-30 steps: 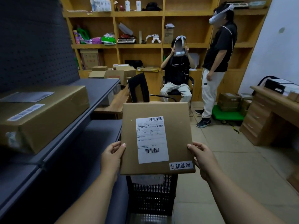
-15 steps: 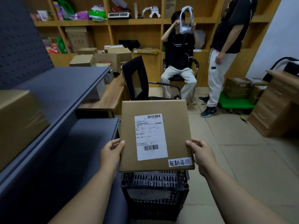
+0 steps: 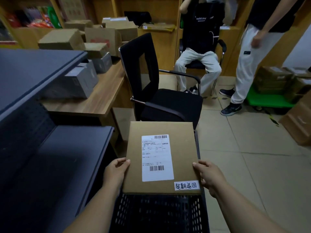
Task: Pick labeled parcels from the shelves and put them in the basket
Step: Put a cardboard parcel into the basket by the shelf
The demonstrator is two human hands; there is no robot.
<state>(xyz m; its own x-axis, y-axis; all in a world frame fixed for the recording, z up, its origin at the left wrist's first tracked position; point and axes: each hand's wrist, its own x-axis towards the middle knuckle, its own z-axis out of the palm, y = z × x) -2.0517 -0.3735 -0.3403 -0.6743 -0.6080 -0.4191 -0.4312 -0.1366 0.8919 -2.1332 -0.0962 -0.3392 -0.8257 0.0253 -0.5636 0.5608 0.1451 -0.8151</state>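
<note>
1. Grey shelves (image 3: 33, 68): both visible tiers bare.
2. Wooden desk (image 3: 101, 100): grey boxes (image 3: 74, 81), cardboard boxes (image 3: 62, 39).
3. Tiled floor (image 3: 252, 165): black basket (image 3: 158, 214), black chair (image 3: 161, 98), green cart (image 3: 267, 100).

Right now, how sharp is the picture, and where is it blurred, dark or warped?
Head view: the flat brown cardboard parcel and its white shipping label are sharp, barcodes crisp; the far cardboard boxes are smeared by motion blur; the dark grey metal shelf lies in shadow; floor-tile lines bow outward near the edges from the wide-angle lens.
</note>
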